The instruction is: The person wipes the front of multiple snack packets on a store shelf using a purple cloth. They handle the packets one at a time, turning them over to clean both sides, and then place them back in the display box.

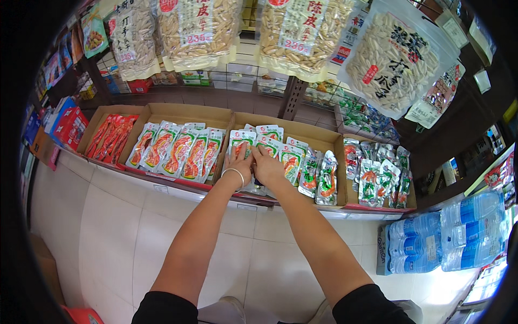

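My left hand (pixel 239 167), with a bangle at its wrist, lies with fingers spread on a silver snack packet (pixel 242 139) in an open cardboard tray (pixel 332 139). Close beside it, my right hand (pixel 268 166) reaches onto the overlapping packets in the same tray. Its fingertips rest near another packet (pixel 267 144); whether they grip anything is unclear. Right of my hands, packets with red and green print (pixel 290 162) lean in the tray. Silver packets with green lettering (pixel 327 178) stand at its right end. The packets beneath my palms are partly hidden.
Left are a tray of similar packets (pixel 194 153) and red sticks (pixel 111 137); right, a tray of small silver packets (pixel 370 178). Bags of sunflower seeds (pixel 198 36) hang above on a wire rack. Shrink-wrapped water bottles (pixel 449 235) stand on the tiled floor (pixel 190 227).
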`<state>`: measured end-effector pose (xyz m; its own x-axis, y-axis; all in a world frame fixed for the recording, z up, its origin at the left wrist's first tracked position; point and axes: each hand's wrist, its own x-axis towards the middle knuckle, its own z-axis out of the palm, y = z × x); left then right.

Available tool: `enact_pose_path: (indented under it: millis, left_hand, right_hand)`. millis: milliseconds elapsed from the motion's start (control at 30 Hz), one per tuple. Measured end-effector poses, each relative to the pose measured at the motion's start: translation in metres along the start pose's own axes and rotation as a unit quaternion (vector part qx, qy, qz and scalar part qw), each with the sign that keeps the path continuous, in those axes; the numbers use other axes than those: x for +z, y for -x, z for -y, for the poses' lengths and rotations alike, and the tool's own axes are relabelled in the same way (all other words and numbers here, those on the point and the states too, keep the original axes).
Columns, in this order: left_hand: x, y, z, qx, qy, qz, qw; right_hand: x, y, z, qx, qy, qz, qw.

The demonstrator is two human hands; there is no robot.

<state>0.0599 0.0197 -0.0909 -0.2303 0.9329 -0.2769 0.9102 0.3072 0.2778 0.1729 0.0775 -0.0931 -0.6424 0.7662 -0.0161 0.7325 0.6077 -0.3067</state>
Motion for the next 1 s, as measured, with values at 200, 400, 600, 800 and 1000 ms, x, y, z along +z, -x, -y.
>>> enact_pose_path:
  millis: [200, 400, 600, 800, 1000]
  left_hand:
    - [-0.019, 0.027, -0.043, 0.023, -0.008, 0.012, 1.000]
    - [0.000, 0.021, -0.064, 0.001, -0.055, 0.066, 0.996]
    - [-0.035, 0.014, -0.136, 0.082, -0.023, -0.002, 0.996]
    - [-0.010, 0.001, -0.241, 0.318, 0.140, -0.121, 0.930]
    - [0.066, -0.036, -0.336, 0.204, 0.281, 0.000, 0.938]
  right_hand:
    - [-0.051, 0.047, -0.016, 0.144, 0.016, 0.052, 0.988]
    - [-0.011, 0.025, -0.045, 0.086, 0.041, 0.093, 0.991]
    - [-0.096, 0.053, -0.075, 0.032, 0.015, -0.002, 0.999]
    - [-0.175, 0.103, -0.189, 0.075, -0.017, -0.085, 0.993]
    - [-0.178, 0.160, -0.335, 0.268, -0.032, -0.091, 0.959]
